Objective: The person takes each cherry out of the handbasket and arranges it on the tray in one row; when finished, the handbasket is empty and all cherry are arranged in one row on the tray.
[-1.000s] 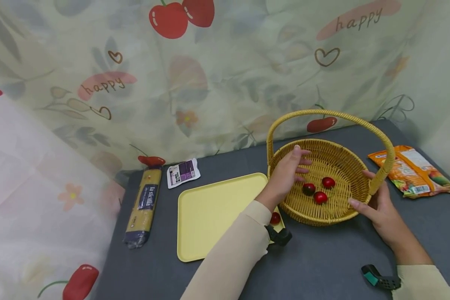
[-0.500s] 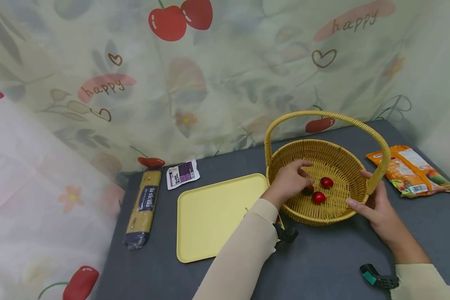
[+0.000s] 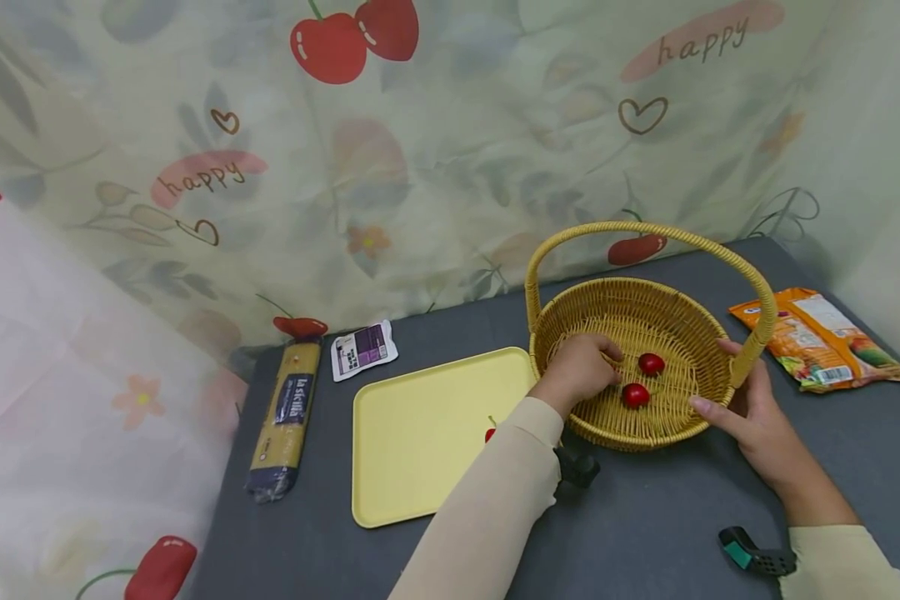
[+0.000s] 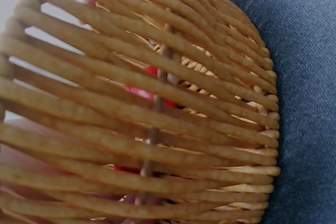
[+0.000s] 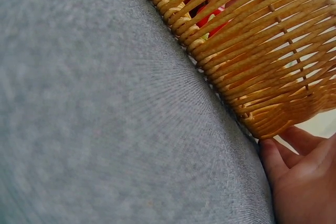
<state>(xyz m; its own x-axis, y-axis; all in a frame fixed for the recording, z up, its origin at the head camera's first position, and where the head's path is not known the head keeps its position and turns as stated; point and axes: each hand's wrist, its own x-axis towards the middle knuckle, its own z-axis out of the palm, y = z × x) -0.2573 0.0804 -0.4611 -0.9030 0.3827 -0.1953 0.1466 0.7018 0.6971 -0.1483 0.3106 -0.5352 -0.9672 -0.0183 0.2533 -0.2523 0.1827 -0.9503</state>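
Observation:
In the head view a round wicker basket (image 3: 645,437) with a tall arched handle stands on the table. My left hand (image 3: 581,367) reaches inside, its fingers curled down over the dark red cherry's spot; the fingers hide that cherry. Two red cherries, one (image 3: 651,364) behind the other (image 3: 635,395), lie on the basket floor beside the fingertips. My right hand (image 3: 757,425) grips the basket's right side below the handle, thumb over the rim. Through the weave, red patches (image 4: 142,92) show in the left wrist view. The right wrist view has my right fingers (image 5: 273,158) at the basket's edge.
Left of the basket lies a yellow tray (image 3: 412,433), with a cherry (image 3: 491,434) partly covered by my left sleeve. Further left are a long pasta pack (image 3: 288,421) and a small white-and-purple packet (image 3: 363,351). An orange snack bag (image 3: 825,342) lies right of the basket.
My left hand has dropped into the basket, its fingers curling over the dark cherry, which is now out of sight. A cherry on the tray has come into view. The right hand keeps its grip.

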